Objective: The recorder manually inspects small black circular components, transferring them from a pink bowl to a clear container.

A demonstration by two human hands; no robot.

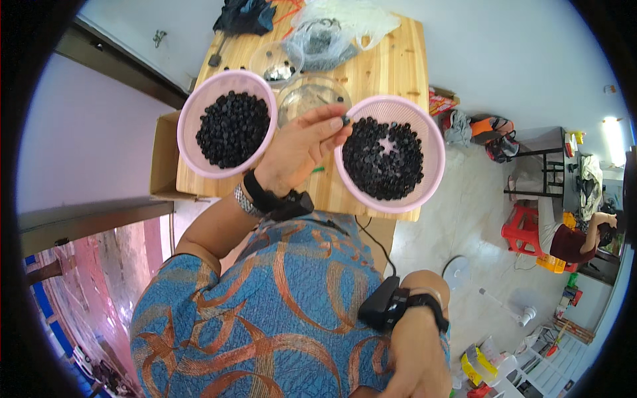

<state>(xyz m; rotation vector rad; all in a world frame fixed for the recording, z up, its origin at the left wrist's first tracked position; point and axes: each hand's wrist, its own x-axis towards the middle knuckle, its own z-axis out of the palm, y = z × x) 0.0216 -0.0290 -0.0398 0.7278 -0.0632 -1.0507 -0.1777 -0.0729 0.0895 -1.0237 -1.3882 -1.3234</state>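
My left hand (308, 142) reaches over the wooden table, thumb and fingers pinched on a small round black piece (346, 120). It hovers between two pink mesh baskets, close to the rim of the right basket (434, 142). Many like black pieces (391, 174) lie in that basket, with a bare patch of its bottom showing in the middle. The left basket (188, 136) holds a deeper heap of black pieces (233, 128). Held back against my body, my right hand (419, 361) is at the lower edge of the picture, its fingers mostly cut off.
Behind my left hand are a clear round container (292, 99) and a clear bowl with black pieces (255, 58). Plastic bags (361, 23) and a black bag (244, 16) lie at the table's far end. A person sits far right near a red stool (519, 229).
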